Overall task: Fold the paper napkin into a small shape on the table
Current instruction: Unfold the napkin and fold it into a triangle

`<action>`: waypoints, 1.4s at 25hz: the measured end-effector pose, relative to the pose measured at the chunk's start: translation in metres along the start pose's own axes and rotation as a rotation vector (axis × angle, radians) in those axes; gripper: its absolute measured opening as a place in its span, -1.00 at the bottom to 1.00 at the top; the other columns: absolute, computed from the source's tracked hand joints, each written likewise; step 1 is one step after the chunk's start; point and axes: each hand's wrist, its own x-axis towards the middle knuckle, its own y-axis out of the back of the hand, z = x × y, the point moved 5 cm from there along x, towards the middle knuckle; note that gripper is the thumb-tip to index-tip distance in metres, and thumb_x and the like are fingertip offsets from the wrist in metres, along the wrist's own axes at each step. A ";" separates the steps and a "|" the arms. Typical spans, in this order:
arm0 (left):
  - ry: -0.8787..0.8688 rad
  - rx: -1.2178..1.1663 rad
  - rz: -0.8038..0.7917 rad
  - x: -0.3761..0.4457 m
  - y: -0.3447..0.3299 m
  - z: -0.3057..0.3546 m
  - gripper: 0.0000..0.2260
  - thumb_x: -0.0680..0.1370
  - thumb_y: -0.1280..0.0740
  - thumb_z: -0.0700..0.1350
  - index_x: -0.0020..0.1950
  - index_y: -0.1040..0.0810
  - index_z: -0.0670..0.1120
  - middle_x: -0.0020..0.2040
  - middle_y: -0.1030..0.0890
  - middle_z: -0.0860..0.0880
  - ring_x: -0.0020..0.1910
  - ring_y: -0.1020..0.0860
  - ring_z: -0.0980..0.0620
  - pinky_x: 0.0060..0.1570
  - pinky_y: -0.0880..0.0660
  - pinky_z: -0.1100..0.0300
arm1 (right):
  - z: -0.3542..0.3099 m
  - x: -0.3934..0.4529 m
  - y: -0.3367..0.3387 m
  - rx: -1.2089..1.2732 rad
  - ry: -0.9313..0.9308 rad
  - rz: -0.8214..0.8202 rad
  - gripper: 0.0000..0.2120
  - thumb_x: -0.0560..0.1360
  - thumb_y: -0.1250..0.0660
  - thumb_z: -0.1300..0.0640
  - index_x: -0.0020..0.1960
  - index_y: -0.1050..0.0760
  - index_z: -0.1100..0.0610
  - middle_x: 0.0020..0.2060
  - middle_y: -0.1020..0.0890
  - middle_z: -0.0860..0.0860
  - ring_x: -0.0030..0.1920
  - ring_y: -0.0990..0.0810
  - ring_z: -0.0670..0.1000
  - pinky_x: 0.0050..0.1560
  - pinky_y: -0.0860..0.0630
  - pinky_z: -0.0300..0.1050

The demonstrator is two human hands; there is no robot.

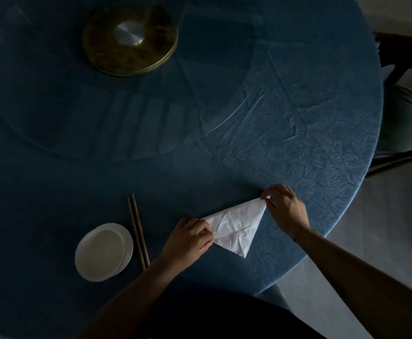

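We see the paper napkin (235, 228) lying flat on the table (298, 133), near the table's front right edge. It is white, creased and wrinkled, and folded into a triangle: one corner points left, one points up and to the right, and one points down toward the person. Its long upper edge runs from the left corner to the upper right corner. The left hand (188, 239) rests on the left corner, its fingers curled and pinching that corner against the cloth. The right hand (285, 206) grips the upper right corner between thumb and fingertips; we cannot tell whether that corner is lifted or touching the cloth. The tablecloth is dark blue with a leaf-like pattern. The table's curved edge passes just beside the napkin's lower point and under the right forearm. To the left, a pair of chopsticks (138, 231) lies near the left hand, and a white dish (104, 252) sits just beside them. Bare cloth extends above the napkin as far as the glass turntable (151, 148), whose brass hub (130, 40) stands well apart at the far side.
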 end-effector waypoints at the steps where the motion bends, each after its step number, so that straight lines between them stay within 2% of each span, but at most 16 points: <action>1: -0.006 0.001 -0.005 0.000 0.000 0.000 -0.93 0.44 -0.48 -0.08 -0.15 -0.60 0.01 -0.12 -0.57 0.07 -0.15 -0.55 0.05 -0.08 -0.47 0.11 | 0.000 0.000 0.000 0.001 0.002 -0.004 -0.88 0.49 -0.36 0.21 -0.03 -0.61 0.03 0.02 -0.59 -0.03 0.04 -0.56 0.04 -0.19 -0.58 0.04; 4: -0.024 0.013 -0.021 -0.001 0.001 0.002 -0.91 0.45 -0.45 -0.09 -0.08 -0.60 0.02 -0.09 -0.57 0.07 -0.13 -0.55 0.04 -0.07 -0.48 0.09 | -0.003 0.000 0.005 -0.015 -0.004 0.027 -0.76 0.46 -0.31 0.34 0.02 -0.60 0.08 0.06 -0.58 0.02 0.07 -0.55 0.10 -0.16 -0.58 0.09; 6: -0.026 0.051 -0.031 0.000 0.001 0.005 -0.85 0.44 -0.43 -0.10 -0.01 -0.58 0.04 -0.08 -0.56 0.08 -0.13 -0.54 0.03 -0.09 -0.49 0.07 | -0.015 -0.008 0.012 -0.105 0.075 0.114 -0.64 0.39 -0.25 0.37 0.11 -0.57 0.10 0.14 -0.57 0.07 0.13 -0.52 0.17 -0.03 -0.53 0.12; 8: -0.022 0.110 -0.022 0.003 0.001 0.009 -0.80 0.41 -0.42 -0.11 0.01 -0.57 0.04 -0.09 -0.56 0.06 -0.15 -0.54 0.01 -0.14 -0.49 0.06 | -0.047 -0.025 -0.001 -0.214 0.305 0.091 -0.57 0.40 -0.24 0.23 0.27 -0.49 0.09 0.28 -0.52 0.08 0.27 -0.47 0.19 0.20 -0.44 0.15; 10: -0.033 0.148 -0.006 0.004 0.001 0.013 -0.81 0.40 -0.42 -0.12 0.00 -0.58 0.01 -0.11 -0.58 0.02 -0.16 -0.56 -0.03 -0.18 -0.50 0.04 | -0.082 -0.053 -0.039 -0.297 0.485 -0.101 -0.48 0.52 -0.18 0.00 0.46 -0.29 0.11 0.45 -0.36 0.07 0.45 -0.29 0.15 0.40 -0.29 0.20; 11: -0.034 0.149 -0.008 0.003 0.001 0.013 -0.81 0.41 -0.42 -0.10 0.01 -0.58 -0.01 -0.08 -0.59 0.00 -0.14 -0.57 -0.04 -0.18 -0.52 0.03 | -0.092 -0.062 -0.057 -0.338 0.504 -0.188 -0.42 0.56 -0.11 -0.09 0.51 -0.18 0.13 0.50 -0.25 0.08 0.50 -0.18 0.13 0.44 -0.20 0.22; 14: 0.000 0.144 -0.045 -0.003 -0.002 0.012 -0.70 0.45 -0.37 -0.02 0.17 -0.57 0.03 0.12 -0.59 -0.01 0.00 -0.58 -0.03 -0.06 -0.55 0.01 | -0.090 -0.066 -0.081 -0.406 0.396 -0.298 -0.33 0.59 0.02 -0.23 0.55 0.00 0.16 0.55 -0.07 0.10 0.54 0.01 0.11 0.48 -0.09 0.23; 18: 0.036 0.143 -0.106 -0.010 -0.010 0.010 -0.61 0.45 -0.34 0.00 0.29 -0.48 0.07 0.27 -0.53 0.00 0.11 -0.55 -0.04 0.03 -0.52 -0.04 | -0.055 -0.048 -0.069 -0.453 0.310 -0.294 -0.29 0.57 0.03 -0.24 0.55 0.07 0.17 0.55 0.02 0.09 0.54 0.07 0.09 0.50 0.03 0.21; 22: 0.031 0.138 -0.118 -0.013 -0.012 0.009 -0.59 0.47 -0.30 0.00 0.32 -0.42 0.06 0.31 -0.48 0.01 0.13 -0.52 -0.05 0.02 -0.51 -0.06 | -0.014 -0.037 -0.052 -0.486 0.206 -0.310 -0.29 0.57 0.15 -0.26 0.55 0.21 0.13 0.55 0.13 0.07 0.54 0.16 0.09 0.50 0.17 0.16; 26: 0.039 0.141 -0.126 -0.013 -0.013 0.009 -0.59 0.47 -0.31 -0.01 0.32 -0.41 0.06 0.31 -0.47 0.02 0.14 -0.52 -0.04 0.03 -0.51 -0.05 | 0.015 -0.042 -0.036 -0.487 0.091 -0.284 -0.28 0.55 0.26 -0.27 0.55 0.16 0.15 0.56 0.09 0.06 0.54 0.18 0.06 0.51 0.19 0.16; 29: 0.050 0.139 -0.136 -0.010 -0.010 0.011 -0.60 0.46 -0.32 0.01 0.30 -0.42 0.06 0.30 -0.47 0.00 0.13 -0.52 -0.04 0.03 -0.51 -0.05 | 0.010 -0.042 -0.030 -0.446 0.029 -0.219 -0.29 0.56 0.21 -0.26 0.55 0.19 0.16 0.56 0.10 0.09 0.53 0.25 0.06 0.50 0.23 0.17; 32: 0.078 0.112 -0.101 0.005 -0.005 0.023 -0.59 0.49 -0.27 0.08 0.31 -0.42 0.01 0.29 -0.44 -0.03 0.11 -0.52 -0.05 0.03 -0.50 -0.05 | -0.029 -0.039 -0.041 -0.399 0.175 -0.198 -0.29 0.59 0.12 -0.26 0.55 0.19 0.16 0.56 0.10 0.11 0.54 0.21 0.09 0.51 0.16 0.20; 34: 0.092 0.084 -0.134 0.020 -0.009 0.035 -0.51 0.53 -0.20 0.13 0.42 -0.33 -0.03 0.43 -0.36 -0.04 0.32 -0.41 -0.05 0.25 -0.41 -0.08 | -0.047 -0.041 -0.058 -0.431 0.297 -0.267 -0.29 0.58 0.13 -0.27 0.55 0.21 0.14 0.56 0.10 0.10 0.54 0.22 0.09 0.52 0.10 0.19; 35: 0.101 0.087 -0.173 0.025 -0.014 0.039 -0.45 0.56 -0.14 0.16 0.50 -0.24 -0.06 0.52 -0.25 -0.06 0.45 -0.28 -0.06 0.39 -0.29 -0.11 | -0.048 -0.042 -0.063 -0.451 0.315 -0.292 -0.28 0.58 0.13 -0.27 0.54 0.24 0.14 0.56 0.11 0.09 0.53 0.24 0.09 0.52 0.09 0.18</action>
